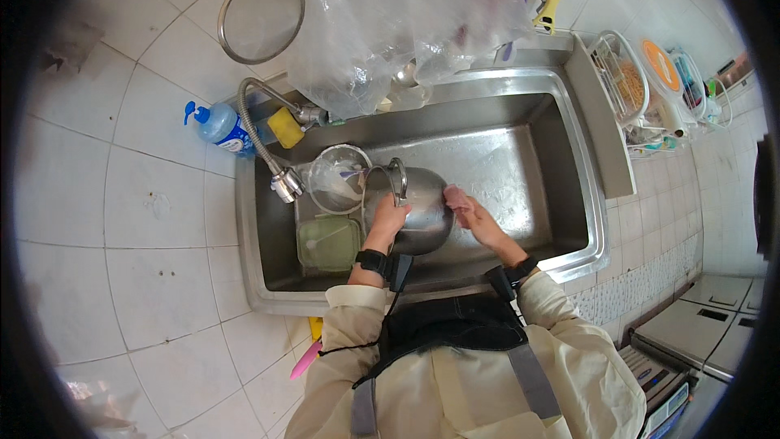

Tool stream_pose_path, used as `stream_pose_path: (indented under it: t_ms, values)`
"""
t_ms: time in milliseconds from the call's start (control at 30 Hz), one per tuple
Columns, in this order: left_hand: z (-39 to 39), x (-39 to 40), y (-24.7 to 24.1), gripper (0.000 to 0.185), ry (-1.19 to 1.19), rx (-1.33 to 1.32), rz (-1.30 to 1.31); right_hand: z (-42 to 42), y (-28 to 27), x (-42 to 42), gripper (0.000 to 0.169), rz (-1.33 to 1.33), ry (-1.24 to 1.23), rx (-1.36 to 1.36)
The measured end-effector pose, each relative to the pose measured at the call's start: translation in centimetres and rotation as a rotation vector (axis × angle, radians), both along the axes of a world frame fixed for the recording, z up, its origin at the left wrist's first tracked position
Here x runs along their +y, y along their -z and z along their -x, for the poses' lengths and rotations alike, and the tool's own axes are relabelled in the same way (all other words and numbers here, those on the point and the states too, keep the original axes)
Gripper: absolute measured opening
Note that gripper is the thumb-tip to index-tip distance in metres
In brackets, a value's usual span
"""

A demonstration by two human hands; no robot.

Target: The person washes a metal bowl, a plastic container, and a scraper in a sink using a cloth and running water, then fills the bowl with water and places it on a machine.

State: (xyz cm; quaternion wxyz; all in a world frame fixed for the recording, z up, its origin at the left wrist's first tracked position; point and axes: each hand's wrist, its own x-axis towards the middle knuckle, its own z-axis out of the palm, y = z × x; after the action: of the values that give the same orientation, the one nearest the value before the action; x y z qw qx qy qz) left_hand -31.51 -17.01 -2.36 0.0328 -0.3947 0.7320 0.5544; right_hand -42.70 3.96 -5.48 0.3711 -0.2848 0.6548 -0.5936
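In the head view, a stainless steel pot (420, 213) lies tilted on its side in the metal sink (567, 171), its mouth towards the left. My left hand (390, 216) grips it at the rim, by the loop handle. My right hand (484, 225) holds a pink cloth (460, 201) against or close beside the pot's base. Left of the pot sits a clear round bowl (326, 186) with a thin plastic piece in it. A green rectangular container (329, 242) stands below that bowl, partly behind my left forearm.
A flexible faucet (259, 134) hangs over the sink's left side, near a yellow sponge (285, 128) and a blue soap bottle (222, 125). Plastic bags (378, 24) hang behind the sink, a strainer (262, 16) on the wall. White wire baskets (618, 76) stand at the right.
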Motion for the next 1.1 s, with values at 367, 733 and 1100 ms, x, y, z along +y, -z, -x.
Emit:
stream_pose_path:
  t_ms: [367, 733, 1100]
  values:
    - [-2.1, 2.5, 1.9, 0.040, 0.017, 0.246, 0.051, 1.5, 2.8, -8.8, 0.045, 0.007, 0.056, 0.486]
    - [1.4, -1.2, -0.2, 0.070, -0.043, 0.162, -0.135, -1.0, 5.5, -7.0, 0.035, 0.090, 0.151, 0.291]
    - [-3.6, 1.8, 2.6, 0.065, 0.333, 0.165, 0.580, 1.8, 2.0, -13.2, 0.038, -0.028, 0.010, 0.551]
